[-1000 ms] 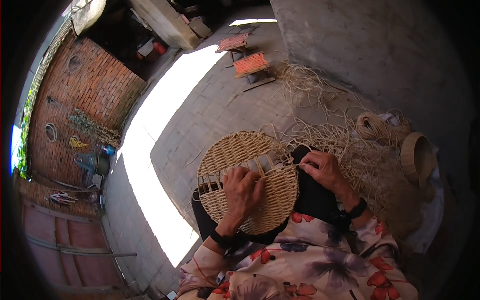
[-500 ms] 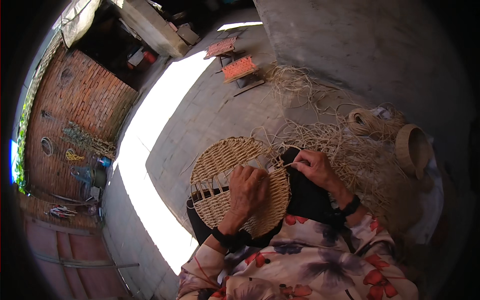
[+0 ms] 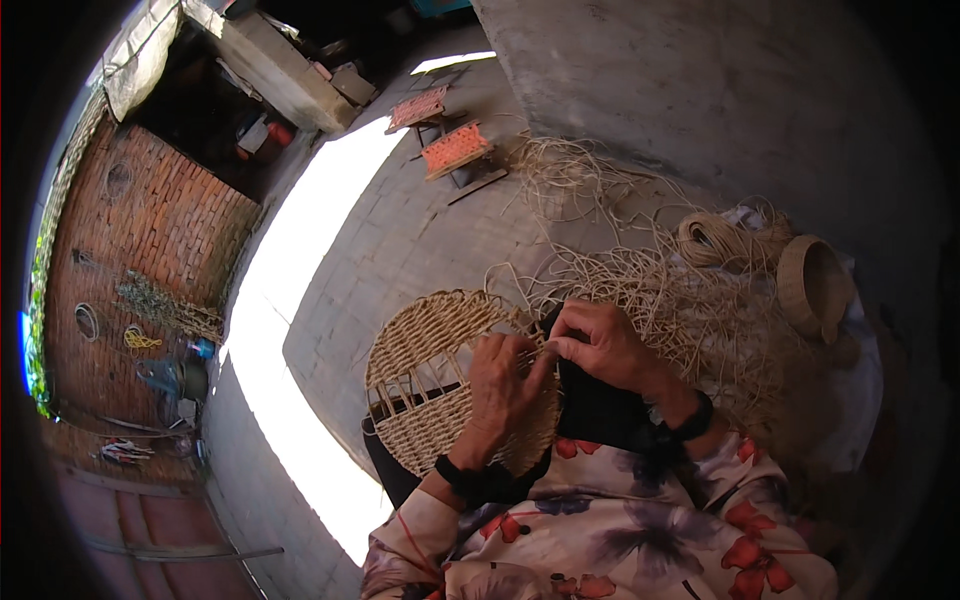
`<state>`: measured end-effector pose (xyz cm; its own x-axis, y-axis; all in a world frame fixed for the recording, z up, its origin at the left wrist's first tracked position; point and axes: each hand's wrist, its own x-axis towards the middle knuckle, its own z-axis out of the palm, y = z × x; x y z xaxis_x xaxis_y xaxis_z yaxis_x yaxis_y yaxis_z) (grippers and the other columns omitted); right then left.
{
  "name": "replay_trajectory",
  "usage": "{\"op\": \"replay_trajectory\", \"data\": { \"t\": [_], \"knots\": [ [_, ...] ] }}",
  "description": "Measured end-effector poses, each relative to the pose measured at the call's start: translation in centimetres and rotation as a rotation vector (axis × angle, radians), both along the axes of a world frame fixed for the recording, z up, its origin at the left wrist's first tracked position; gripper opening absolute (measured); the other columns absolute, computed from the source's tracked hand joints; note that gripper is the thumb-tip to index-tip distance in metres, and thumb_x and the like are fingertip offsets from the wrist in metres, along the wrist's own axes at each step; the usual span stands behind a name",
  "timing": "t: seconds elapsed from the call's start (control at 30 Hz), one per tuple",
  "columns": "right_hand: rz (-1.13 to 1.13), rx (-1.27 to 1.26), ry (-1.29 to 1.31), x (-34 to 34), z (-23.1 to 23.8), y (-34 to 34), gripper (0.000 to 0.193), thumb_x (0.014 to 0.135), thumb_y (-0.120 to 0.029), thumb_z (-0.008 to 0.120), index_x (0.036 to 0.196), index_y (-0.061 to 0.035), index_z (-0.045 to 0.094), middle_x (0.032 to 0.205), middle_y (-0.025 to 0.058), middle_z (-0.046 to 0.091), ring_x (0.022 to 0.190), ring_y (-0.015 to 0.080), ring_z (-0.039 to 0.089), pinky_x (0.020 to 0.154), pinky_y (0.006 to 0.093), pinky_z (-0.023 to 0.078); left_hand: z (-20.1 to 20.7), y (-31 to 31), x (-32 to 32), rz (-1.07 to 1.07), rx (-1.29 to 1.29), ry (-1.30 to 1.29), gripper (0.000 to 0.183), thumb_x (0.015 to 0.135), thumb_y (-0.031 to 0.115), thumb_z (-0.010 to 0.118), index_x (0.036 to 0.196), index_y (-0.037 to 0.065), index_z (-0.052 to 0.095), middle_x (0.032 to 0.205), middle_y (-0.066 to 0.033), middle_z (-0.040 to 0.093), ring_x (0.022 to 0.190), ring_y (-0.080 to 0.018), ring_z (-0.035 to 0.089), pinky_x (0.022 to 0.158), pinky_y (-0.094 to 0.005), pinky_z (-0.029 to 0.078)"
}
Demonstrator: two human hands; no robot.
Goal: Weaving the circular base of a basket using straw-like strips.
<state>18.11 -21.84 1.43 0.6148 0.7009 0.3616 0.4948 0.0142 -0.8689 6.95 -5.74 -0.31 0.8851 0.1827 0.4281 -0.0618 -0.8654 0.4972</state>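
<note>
A round woven straw mat [image 3: 425,335] rests on my lap over dark cloth. An open band runs across its middle, where bare spokes show between the two tightly woven parts. My left hand [image 3: 498,385] is closed on the mat at the right part of this band, fingers curled and partly hidden. Beside it, at the mat's right edge, my right hand [image 3: 605,345] is closed in a pinch on a thin straw cord, mostly covered by the fingers. The fingertips of both hands come close together there.
Loose straw cord [image 3: 690,320] lies in a tangled heap to the right, with a coiled bundle [image 3: 715,240] and a woven basket [image 3: 812,288] beyond. Two low stools with red woven seats [image 3: 455,150] stand ahead. A grey wall [image 3: 680,90] rises at right, a brick wall [image 3: 150,220] at left.
My right hand has moved left and inward to meet my left hand at the mat's edge. The cord stretched between them is now mostly hidden. The whole view has shifted slightly.
</note>
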Motion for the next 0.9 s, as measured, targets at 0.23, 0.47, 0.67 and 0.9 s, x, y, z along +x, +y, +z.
{"op": "replay_trajectory", "data": {
  "t": [0.23, 0.47, 0.67, 0.9],
  "knots": [
    [-0.237, 0.163, 0.064, -1.5, 1.8, -0.5, 0.013, 0.085, -0.014, 0.072, 0.091, -0.0051, 0.065, 0.083, 0.0118, 0.061, 0.068, 0.0300, 0.063, 0.060, 0.0391, 0.049, -0.3, -0.2, 0.4, 0.101, 0.006, 0.018, 0.014, 0.088, 0.013, 0.065, 0.083, 0.001, 0.062, 0.076, -0.0177, 0.059, 0.072, -0.0353, 0.052, 0.067, -0.0456, 0.042],
    [-0.383, -0.068, -0.156, -2.4, -4.6, -2.8, 0.011, 0.083, -0.011, 0.073, 0.084, -0.0075, 0.062, 0.081, 0.0087, 0.061, 0.068, 0.0304, 0.063, 0.060, 0.0401, 0.050, 0.5, -0.7, 0.3, 0.065, 0.002, 0.005, 0.013, 0.089, 0.011, 0.064, 0.083, -0.001, 0.062, 0.072, -0.0173, 0.057, 0.070, -0.0354, 0.052, 0.064, -0.0453, 0.041],
    [-0.337, -0.008, -0.179, -2.7, -3.5, -2.1, 0.012, 0.080, -0.004, 0.069, 0.091, -0.0062, 0.065, 0.085, 0.0096, 0.062, 0.079, 0.0292, 0.065, 0.068, 0.0387, 0.053, 1.0, -1.3, 0.0, 0.060, 0.061, 0.047, 0.011, 0.088, 0.009, 0.064, 0.082, 0.000, 0.063, 0.071, -0.0169, 0.057, 0.070, -0.0338, 0.054, 0.064, -0.0440, 0.042],
    [-0.240, 0.053, -0.100, -0.8, -5.1, -0.5, 0.018, 0.081, 0.000, 0.066, 0.097, -0.0068, 0.067, 0.092, 0.0088, 0.062, 0.082, 0.0303, 0.065, 0.071, 0.0387, 0.053, 0.4, -0.9, -0.2, 0.129, 0.034, 0.069, 0.009, 0.087, 0.007, 0.065, 0.082, 0.000, 0.063, 0.075, -0.0144, 0.059, 0.070, -0.0302, 0.058, 0.064, -0.0400, 0.044]
  ]
}}
